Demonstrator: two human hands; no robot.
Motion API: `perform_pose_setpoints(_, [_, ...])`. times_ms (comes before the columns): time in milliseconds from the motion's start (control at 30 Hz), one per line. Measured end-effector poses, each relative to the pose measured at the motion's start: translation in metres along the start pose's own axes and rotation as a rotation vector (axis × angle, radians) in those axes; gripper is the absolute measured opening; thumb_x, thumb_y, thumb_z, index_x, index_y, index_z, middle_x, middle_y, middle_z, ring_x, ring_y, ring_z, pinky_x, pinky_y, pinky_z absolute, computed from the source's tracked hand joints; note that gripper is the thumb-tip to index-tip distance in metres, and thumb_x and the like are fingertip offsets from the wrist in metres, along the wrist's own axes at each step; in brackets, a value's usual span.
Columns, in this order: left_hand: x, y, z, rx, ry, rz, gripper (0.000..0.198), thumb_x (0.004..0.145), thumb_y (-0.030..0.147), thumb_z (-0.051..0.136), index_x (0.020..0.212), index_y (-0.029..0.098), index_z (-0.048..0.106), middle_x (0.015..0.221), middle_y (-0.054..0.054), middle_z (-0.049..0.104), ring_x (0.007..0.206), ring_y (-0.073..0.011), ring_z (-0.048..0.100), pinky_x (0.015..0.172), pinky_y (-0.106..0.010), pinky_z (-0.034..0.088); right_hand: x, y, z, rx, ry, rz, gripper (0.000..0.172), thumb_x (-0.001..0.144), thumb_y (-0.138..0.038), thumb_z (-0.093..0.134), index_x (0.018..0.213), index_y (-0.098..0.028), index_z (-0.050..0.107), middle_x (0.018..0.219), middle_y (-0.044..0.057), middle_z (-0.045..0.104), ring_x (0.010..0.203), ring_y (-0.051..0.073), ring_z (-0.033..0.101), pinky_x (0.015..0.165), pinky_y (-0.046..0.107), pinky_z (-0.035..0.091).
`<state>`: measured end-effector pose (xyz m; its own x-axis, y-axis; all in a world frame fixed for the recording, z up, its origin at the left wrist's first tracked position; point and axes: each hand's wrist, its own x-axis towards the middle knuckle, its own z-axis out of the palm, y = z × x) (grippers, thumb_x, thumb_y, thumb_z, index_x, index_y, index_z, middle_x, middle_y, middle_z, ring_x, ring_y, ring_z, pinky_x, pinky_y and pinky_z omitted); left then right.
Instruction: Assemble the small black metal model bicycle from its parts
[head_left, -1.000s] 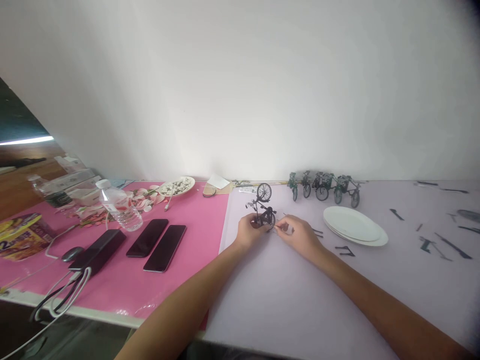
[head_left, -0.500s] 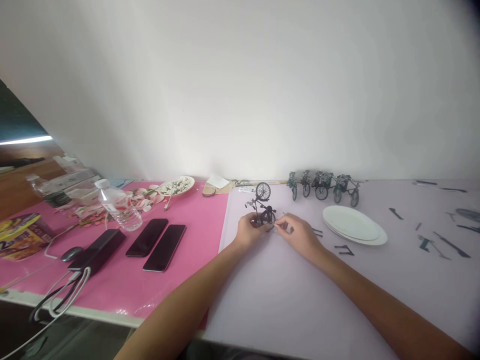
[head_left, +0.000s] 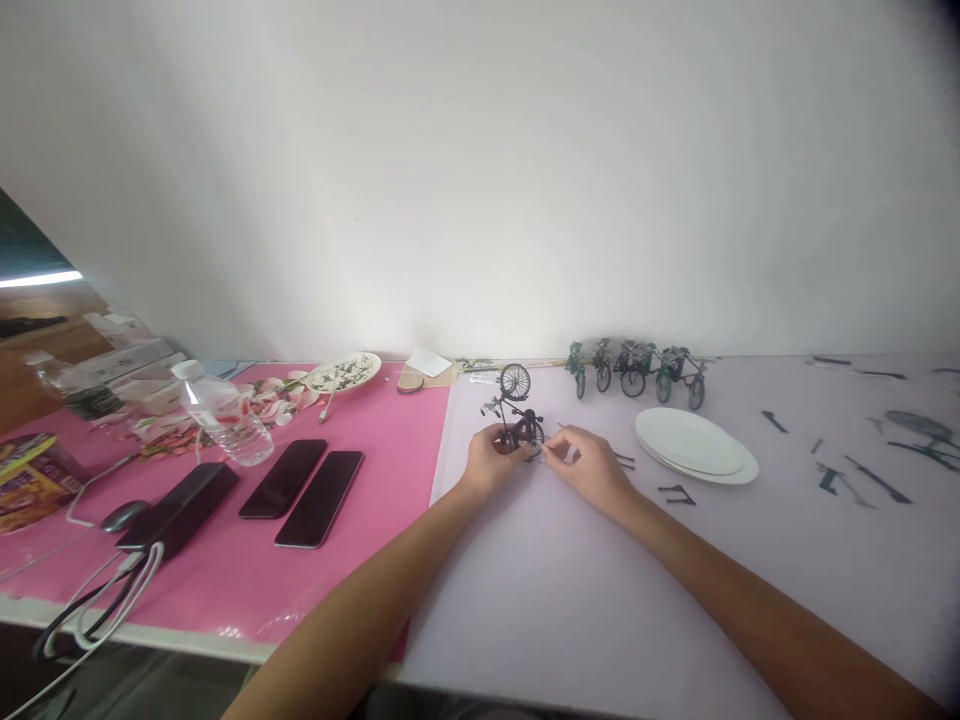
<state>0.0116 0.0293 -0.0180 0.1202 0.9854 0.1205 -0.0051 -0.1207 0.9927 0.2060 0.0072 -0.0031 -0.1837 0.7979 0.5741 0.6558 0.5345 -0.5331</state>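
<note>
"Everything has slid slightly toward the left of the frame since half a second ago, the small black bicycle [head_left: 529, 424] and both my hands included."

"Where is the bicycle now?"

"Just below the middle of the frame, tilted, with one wheel [head_left: 515, 382] raised. My left hand [head_left: 491, 465] is closed around its lower part."

"And your right?"

"My right hand [head_left: 594, 466] has thumb and forefinger drawn together just beside the lower wheel. I can't tell whether a tiny piece is between them."

"What lies nearest?"

"Some thin dark parts [head_left: 624, 462] by my right hand, then an angular dark piece [head_left: 679, 496] on the desk [head_left: 517, 620]. Right of centre are two white plates [head_left: 686, 440], one resting on the other. Behind them, by the wall [head_left: 480, 170], a row of little bicycles [head_left: 634, 375] stands upright."

"Farther out?"

"More loose parts [head_left: 879, 480] are scattered at the right of the frame. On the pink surface [head_left: 390, 470] to the left lie two phones [head_left: 320, 500] side by side, with a leaning clear bottle [head_left: 229, 425] beyond them and a black box with cables [head_left: 180, 508] nearer the left edge."
</note>
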Motion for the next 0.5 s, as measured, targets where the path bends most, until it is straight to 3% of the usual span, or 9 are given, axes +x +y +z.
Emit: perform_pose_setpoints(500, [-0.0028, -0.0004, 0.0007, 0.099, 0.032, 0.114, 0.038, 0.073, 0.02, 0.086, 0.109, 0.015, 0.076, 0.099, -0.009, 0.079, 0.074, -0.0161, 0.07, 0.068, -0.025, 0.053, 0.0005, -0.0023, -0.0022, 0.016, -0.016, 0.002, 0.008, 0.086, -0.024, 0.065, 0.079, -0.024, 0.068, 0.079, 0.003, 0.074, 0.069, 0.019, 0.068, 0.061, 0.03, 0.053])
